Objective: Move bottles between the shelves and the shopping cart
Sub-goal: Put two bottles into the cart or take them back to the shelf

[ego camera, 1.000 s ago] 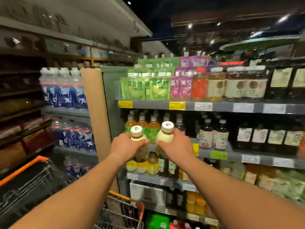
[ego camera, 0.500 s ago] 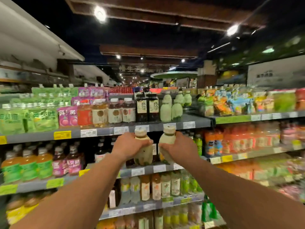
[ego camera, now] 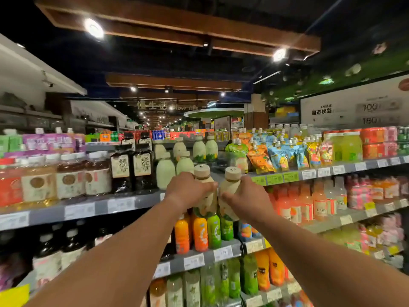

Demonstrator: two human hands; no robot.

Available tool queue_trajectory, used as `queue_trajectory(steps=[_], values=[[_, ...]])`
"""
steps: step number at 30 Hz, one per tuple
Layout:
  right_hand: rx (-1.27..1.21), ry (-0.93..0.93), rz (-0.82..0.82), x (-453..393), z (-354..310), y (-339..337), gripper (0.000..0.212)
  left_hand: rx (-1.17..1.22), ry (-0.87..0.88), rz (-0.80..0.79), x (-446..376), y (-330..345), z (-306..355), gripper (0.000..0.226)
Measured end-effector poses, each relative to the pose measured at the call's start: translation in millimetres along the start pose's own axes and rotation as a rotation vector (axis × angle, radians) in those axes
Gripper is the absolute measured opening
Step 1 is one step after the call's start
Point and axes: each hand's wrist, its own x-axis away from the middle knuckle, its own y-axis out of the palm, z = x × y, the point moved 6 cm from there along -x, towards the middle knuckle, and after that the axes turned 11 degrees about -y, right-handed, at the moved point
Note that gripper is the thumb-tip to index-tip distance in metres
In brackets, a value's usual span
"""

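Observation:
I hold two pale cream bottles with beige caps upright and side by side in front of the shelves. My left hand [ego camera: 188, 190] grips the left bottle [ego camera: 204, 196] around its upper body. My right hand [ego camera: 247, 198] grips the right bottle [ego camera: 231, 187] the same way. Both bottles are at the height of the top grey shelf [ego camera: 141, 201], just before its corner. On that shelf behind them stand several matching pale bottles [ego camera: 165, 171]. The shopping cart is out of view.
Dark-labelled bottles [ego camera: 132, 167] and amber drinks [ego camera: 70, 180] fill the top shelf to the left. Spouted pouches [ego camera: 276, 156] crowd the right shelf. Orange and green bottles [ego camera: 200, 233] stand on the shelf below my hands. An aisle runs away behind.
The view has swung right and up, from the cart end of the aisle to the shelf with matching pale bottles. Both hands have carried their bottles up toward the top shelf.

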Motion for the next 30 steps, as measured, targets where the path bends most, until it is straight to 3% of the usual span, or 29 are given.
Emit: queue_trajectory(steps=[2,6,11,17,21,30], values=[[-0.008,-0.019,0.037,-25.5,14.6,0.7,0.059,-0.031,0.013,0.015,-28.9,10.8,17.7,0.057],[-0.056,-0.060,0.095,-87.9,39.3,4.4,0.038,-0.039,-0.010,0.051,-86.5,27.6,49.9,0.056],[-0.142,-0.131,0.117,-161.0,58.9,23.2,0.032,-0.067,-0.045,0.117,-148.5,48.1,71.2,0.067],[-0.127,-0.107,-0.075,-228.8,91.9,78.5,0.044,-0.155,-0.191,0.196,-205.1,77.8,63.2,0.078],[0.000,-0.031,-0.262,-246.4,112.6,118.1,0.050,-0.211,-0.269,0.158,-231.5,104.2,47.5,0.071],[-0.040,-0.009,-0.286,-280.7,128.6,154.1,0.062,-0.114,-0.361,0.178,-270.5,121.4,32.7,0.065]])
